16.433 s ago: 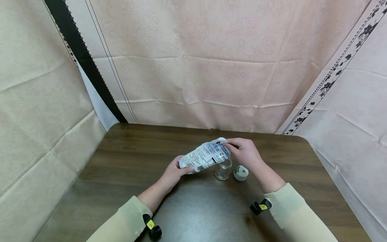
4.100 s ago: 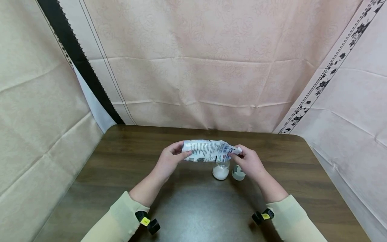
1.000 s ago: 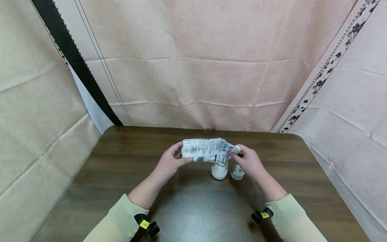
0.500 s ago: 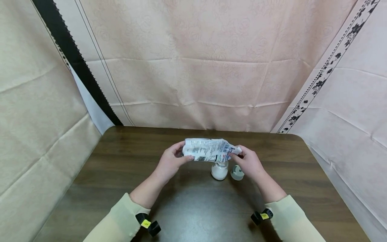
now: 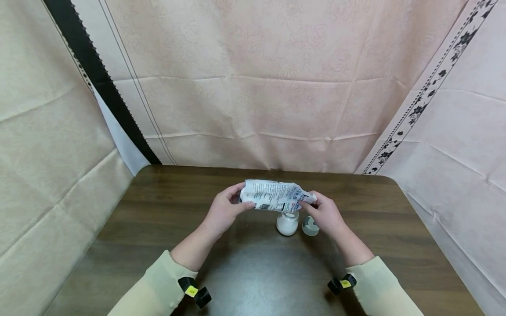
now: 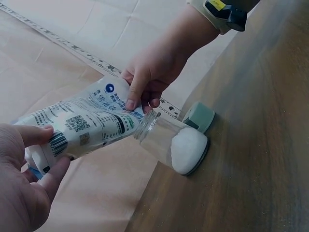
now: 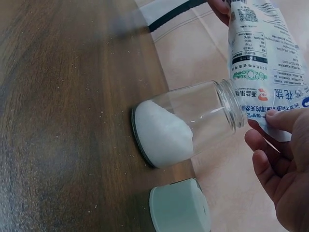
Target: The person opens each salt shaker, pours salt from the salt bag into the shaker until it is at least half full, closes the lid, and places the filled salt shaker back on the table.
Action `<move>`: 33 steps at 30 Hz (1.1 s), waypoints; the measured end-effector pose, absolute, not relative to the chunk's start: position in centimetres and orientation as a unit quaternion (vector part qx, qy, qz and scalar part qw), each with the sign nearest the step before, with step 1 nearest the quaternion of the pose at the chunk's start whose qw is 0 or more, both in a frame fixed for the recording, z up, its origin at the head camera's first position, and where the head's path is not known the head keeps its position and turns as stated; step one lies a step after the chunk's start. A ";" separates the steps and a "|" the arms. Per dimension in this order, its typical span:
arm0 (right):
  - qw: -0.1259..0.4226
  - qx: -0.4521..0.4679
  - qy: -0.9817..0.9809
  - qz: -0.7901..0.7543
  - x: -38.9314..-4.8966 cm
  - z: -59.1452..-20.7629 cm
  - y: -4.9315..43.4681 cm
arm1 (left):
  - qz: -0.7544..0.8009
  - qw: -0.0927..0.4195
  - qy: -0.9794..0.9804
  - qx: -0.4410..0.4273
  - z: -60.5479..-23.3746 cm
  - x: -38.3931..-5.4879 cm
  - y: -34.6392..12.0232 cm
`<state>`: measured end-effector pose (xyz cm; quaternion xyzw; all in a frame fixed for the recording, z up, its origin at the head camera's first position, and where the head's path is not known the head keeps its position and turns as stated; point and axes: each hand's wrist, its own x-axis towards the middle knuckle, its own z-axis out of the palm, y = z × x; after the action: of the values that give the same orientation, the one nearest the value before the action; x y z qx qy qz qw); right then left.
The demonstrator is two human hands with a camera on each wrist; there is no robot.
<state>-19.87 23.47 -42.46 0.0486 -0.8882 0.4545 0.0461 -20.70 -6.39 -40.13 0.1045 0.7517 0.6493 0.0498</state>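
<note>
My left hand [image 5: 222, 213] grips the bottom end of a white printed salt bag [image 5: 270, 194], its thumb in front and its fingers behind. The bag lies nearly level in the air, with its top corner pinched by my right hand [image 5: 326, 213]. Right below that end stands an upright clear glass jar [image 5: 287, 225]. In the right wrist view, the bag's opening end is at the jar's rim [image 7: 232, 104]. A sloping heap of white salt [image 7: 161, 135] fills the jar's lower part. Any salt falling between bag and jar cannot be made out.
A pale green lid [image 5: 310, 226] sits on the table just right of the jar, close to my right hand. White grains are scattered on the brown wooden table [image 7: 72, 121]. Pale cloth [image 5: 253, 109] hangs behind the table's far edge.
The jar, which looked empty 16.4 seconds ago, now holds white salt. Over the last second my left hand has shifted slightly right and up with the bag's bottom end; my right hand has barely moved.
</note>
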 end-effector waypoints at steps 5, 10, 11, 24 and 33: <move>0.049 0.054 -0.888 0.454 -19.8 -42.5 23.5 | 0.646 0.045 0.754 0.109 -39.8 -20.5 -6.3; 0.053 0.060 -0.887 0.455 -19.9 -42.6 23.5 | 0.647 0.039 0.754 0.107 -39.8 -20.4 -6.3; 0.053 0.061 -0.887 0.455 -19.9 -42.5 23.5 | 0.649 0.040 0.752 0.105 -39.9 -20.4 -6.3; 0.053 0.053 -0.890 0.451 -19.8 -41.8 23.3 | 0.664 0.043 0.742 0.079 -40.4 -20.4 -6.7; 0.059 0.052 -0.893 0.444 -19.8 -41.8 23.2 | 0.648 0.029 0.756 0.091 -40.5 -20.5 -6.8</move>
<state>-19.77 23.23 -41.75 0.0524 -0.8926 0.4439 0.0586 -20.47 -6.77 -40.46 0.0913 0.7556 0.6480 0.0294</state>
